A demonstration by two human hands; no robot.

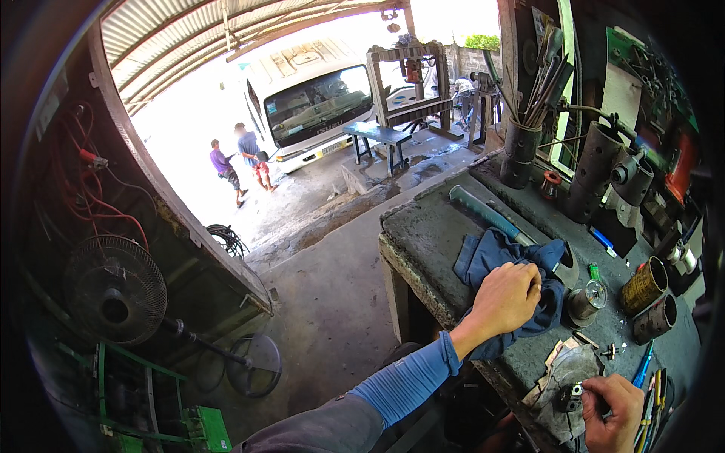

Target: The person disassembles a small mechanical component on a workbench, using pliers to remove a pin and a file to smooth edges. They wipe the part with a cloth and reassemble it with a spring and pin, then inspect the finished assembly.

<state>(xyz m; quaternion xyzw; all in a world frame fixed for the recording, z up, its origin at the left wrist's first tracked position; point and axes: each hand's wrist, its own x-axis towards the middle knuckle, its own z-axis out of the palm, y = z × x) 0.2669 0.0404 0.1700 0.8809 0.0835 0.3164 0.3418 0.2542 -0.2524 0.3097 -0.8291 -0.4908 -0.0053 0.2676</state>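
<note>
My left hand (504, 300), its forearm in a blue sleeve, is closed on a bunched dark blue cloth (483, 260) on the dark workbench. Under the far part of that cloth lies a blue-grey tube-like tool (487, 214). Low at the right, my right hand (613, 414) pinches a small dark and shiny metal part (572, 397) between thumb and fingers. This part is over a crumpled grey rag (563, 370) at the bench's near edge. Between the hands stands a round metal piece (587, 303) with a shiny top.
Two open cylinders (644, 285) and several pens and tools (651, 408) lie right. A holder (521, 155) of long rods stands at the bench's far end. A fan (113, 291) is at left. Beyond are a press frame (411, 87), a white truck (310, 106) and two people (245, 155).
</note>
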